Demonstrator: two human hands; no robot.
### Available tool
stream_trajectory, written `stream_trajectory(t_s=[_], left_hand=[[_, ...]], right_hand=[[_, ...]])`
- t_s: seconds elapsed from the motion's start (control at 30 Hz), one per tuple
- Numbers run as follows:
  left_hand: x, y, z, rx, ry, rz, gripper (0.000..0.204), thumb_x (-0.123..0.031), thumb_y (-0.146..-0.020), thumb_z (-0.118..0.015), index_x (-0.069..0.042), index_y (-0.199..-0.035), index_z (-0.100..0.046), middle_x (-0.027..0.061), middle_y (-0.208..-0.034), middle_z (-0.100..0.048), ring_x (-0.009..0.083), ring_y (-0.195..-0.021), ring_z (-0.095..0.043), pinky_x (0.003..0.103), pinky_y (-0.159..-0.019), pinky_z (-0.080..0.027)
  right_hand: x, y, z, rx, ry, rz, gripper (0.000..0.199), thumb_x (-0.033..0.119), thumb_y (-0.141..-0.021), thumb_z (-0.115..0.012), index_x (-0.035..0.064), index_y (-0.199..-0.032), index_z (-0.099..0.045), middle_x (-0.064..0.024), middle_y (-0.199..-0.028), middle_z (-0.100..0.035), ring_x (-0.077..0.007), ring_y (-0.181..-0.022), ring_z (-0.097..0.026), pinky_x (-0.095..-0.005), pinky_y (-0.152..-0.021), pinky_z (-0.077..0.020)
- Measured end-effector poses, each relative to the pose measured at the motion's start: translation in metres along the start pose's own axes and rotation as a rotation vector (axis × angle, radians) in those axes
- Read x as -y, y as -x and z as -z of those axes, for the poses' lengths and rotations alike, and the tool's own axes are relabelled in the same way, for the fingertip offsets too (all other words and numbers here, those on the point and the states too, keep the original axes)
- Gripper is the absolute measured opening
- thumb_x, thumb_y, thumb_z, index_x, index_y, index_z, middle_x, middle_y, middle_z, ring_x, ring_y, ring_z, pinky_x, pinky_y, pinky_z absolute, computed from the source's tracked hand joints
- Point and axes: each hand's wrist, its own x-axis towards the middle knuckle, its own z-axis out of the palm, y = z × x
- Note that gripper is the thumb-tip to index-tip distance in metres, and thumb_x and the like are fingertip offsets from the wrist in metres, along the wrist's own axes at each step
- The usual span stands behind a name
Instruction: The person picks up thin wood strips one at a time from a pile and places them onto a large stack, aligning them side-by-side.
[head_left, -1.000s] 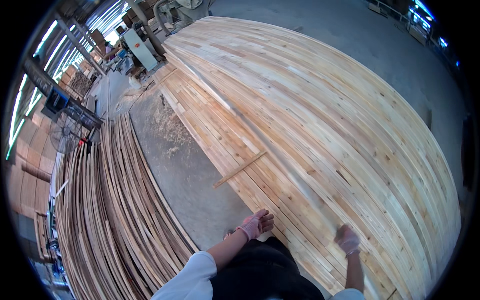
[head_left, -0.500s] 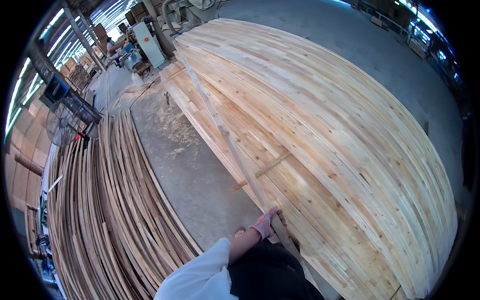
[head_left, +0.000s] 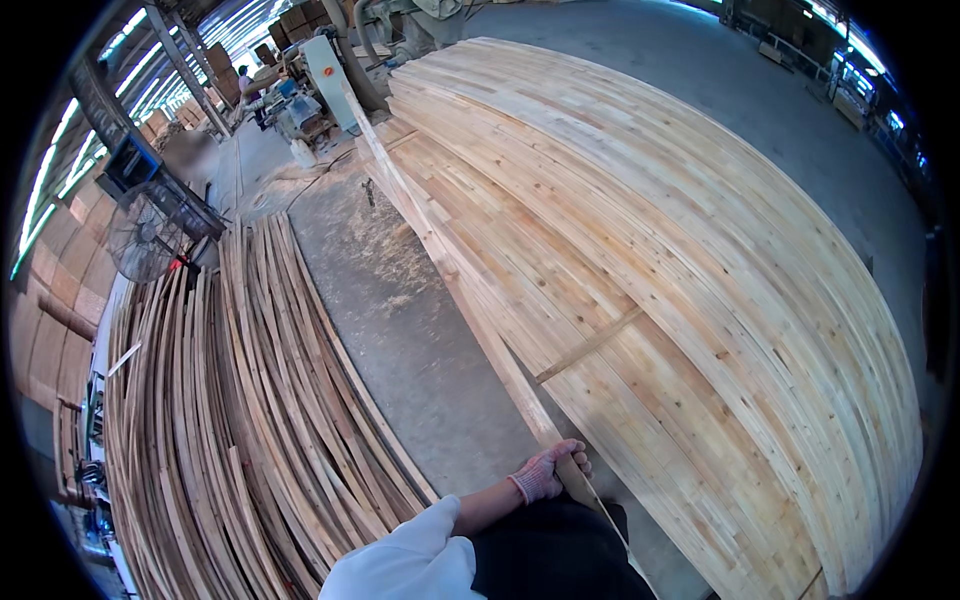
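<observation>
My left hand (head_left: 547,470), in a pink work glove, is closed around the near end of a long thin wooden strip (head_left: 440,255). The strip runs away from me along the left edge of a big stack of pale wooden boards (head_left: 680,270) and is lifted off it. A short cross slat (head_left: 588,345) lies on top of the stack close to my hand. My right hand is out of view.
A heap of thin bent wood strips (head_left: 230,420) fills the floor on my left. Between it and the stack runs a grey concrete aisle (head_left: 400,340) strewn with sawdust. A standing fan (head_left: 140,245) and machines (head_left: 315,85) with a person are at the far end.
My right hand, resting on the boards a second ago, has left the view. My left hand has taken hold of the long strip and swung it leftward to the stack's edge.
</observation>
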Motion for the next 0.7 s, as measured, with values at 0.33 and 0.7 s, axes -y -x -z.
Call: stream_trajectory(t_s=[0.33, 0.7], left_hand=[[-0.027, -0.01, 0.024, -0.012, 0.006, -0.219, 0.02, -0.024, -0.089, -0.054, -0.005, -0.09, -0.056, 0.011, -0.079, -0.058, 0.0315, -0.078, -0.058, 0.051, -0.082, -0.049], [0.148, -0.021, 0.088, 0.081, -0.118, 0.526, 0.052, -0.035, -0.087, -0.061, -0.002, -0.126, -0.051, 0.0139, -0.125, -0.057, 0.0289, -0.125, -0.042, 0.04, -0.11, -0.027]], right_hand=[[0.044, -0.014, 0.038, 0.041, 0.114, 0.084, 0.059, 0.051, -0.072, -0.068, 0.0117, -0.115, -0.061, -0.0159, -0.103, -0.067, -0.0316, -0.104, -0.061, -0.0432, -0.09, -0.046], [0.224, -0.01, 0.097, -0.18, -0.459, 0.746, 0.076, 0.045, -0.062, -0.079, 0.0081, -0.123, -0.051, -0.0147, -0.103, -0.065, -0.0323, -0.095, -0.063, -0.0422, -0.082, -0.0488]])
